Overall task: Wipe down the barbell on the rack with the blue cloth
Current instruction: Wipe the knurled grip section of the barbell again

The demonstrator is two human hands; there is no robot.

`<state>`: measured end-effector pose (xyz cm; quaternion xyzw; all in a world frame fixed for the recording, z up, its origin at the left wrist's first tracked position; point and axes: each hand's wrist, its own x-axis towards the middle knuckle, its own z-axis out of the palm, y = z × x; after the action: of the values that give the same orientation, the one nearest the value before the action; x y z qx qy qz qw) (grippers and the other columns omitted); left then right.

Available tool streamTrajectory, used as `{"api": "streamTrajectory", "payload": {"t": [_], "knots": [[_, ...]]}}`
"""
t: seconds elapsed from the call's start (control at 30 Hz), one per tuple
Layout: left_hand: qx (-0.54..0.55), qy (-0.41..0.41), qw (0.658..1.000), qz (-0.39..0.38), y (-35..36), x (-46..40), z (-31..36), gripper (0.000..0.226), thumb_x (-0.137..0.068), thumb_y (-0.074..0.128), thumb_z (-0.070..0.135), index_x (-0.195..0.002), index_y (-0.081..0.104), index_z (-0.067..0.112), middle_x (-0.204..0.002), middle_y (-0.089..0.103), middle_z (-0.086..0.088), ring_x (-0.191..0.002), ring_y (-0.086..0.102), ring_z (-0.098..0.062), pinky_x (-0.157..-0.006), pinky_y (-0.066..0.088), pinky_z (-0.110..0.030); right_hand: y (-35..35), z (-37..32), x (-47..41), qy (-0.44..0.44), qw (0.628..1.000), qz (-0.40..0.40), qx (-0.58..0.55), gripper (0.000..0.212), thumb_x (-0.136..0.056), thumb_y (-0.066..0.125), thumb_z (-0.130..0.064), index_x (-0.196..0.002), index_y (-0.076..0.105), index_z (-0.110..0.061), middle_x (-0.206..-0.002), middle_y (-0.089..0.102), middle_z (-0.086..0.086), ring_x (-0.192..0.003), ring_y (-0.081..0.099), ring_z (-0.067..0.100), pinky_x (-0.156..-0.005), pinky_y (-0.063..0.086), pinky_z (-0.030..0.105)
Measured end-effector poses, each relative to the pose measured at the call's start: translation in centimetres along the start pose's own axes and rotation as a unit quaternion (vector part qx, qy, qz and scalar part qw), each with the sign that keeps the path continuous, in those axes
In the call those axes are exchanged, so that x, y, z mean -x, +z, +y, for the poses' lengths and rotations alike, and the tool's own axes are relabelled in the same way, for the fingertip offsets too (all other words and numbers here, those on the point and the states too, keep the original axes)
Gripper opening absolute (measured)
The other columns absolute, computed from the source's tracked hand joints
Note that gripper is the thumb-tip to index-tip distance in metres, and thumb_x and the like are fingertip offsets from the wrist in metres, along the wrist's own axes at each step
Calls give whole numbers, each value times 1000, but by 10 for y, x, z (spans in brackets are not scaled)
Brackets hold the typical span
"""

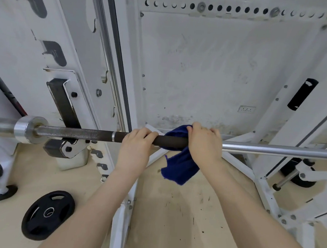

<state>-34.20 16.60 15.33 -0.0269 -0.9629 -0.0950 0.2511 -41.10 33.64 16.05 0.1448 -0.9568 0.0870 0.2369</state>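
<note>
The barbell (78, 133) lies level across the white rack, with a dark knurled stretch on the left and a shiny steel stretch on the right. My left hand (136, 145) grips the dark part bare. Just to its right, my right hand (204, 143) wraps the blue cloth (181, 167) around the bar. Most of the cloth hangs loose below the bar, and a fold sticks up behind my fingers. The bar under my right hand is hidden.
The bar rests in a black hook (65, 146) on the left upright (80, 61). A black weight plate (48, 214) lies on the beige floor at lower left. White rack base beams (120, 226) run beneath my arms. A perforated crossbeam (236, 9) spans the top.
</note>
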Motion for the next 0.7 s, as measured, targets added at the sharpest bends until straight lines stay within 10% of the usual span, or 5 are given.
{"api": "streamTrajectory", "payload": {"t": [0.2, 0.33, 0.47, 0.7], "knots": [[20, -15, 1000, 9, -2, 1, 4, 35, -65, 75, -4, -97, 68, 9, -82, 64, -6, -71, 59, -32, -61, 47, -37, -6, 9, 0, 59, 997, -20, 42, 19, -99, 40, -19, -93, 54, -8, -74, 67, 8, -66, 61, 27, -76, 32, 32], [15, -29, 999, 2, -1, 0, 7, 31, -68, 73, -3, -95, 69, 11, -82, 63, -7, -71, 57, -32, -60, 42, -34, -2, -23, 1, -66, 995, -65, 39, 18, -96, 46, -22, -95, 57, -7, -65, 53, 3, -53, 43, 24, -65, 28, 28], [12, -34, 999, -5, -3, -1, 8, 29, -80, 64, 3, -107, 66, 13, -94, 62, -8, -85, 54, -30, -68, 38, -34, -2, -11, -3, -39, 998, -15, 46, 32, -83, 65, -29, -58, 56, -11, -35, 52, 2, -28, 44, 20, -50, 41, 22], [52, -46, 998, -12, -1, 0, 7, 31, -82, 62, 2, -112, 64, 10, -99, 62, -10, -89, 52, -32, -76, 39, -37, -14, 46, -6, 20, 985, -86, 146, 25, -94, 35, -9, -110, 54, -8, -99, 64, 7, -87, 62, 26, -72, 30, 31]]}}
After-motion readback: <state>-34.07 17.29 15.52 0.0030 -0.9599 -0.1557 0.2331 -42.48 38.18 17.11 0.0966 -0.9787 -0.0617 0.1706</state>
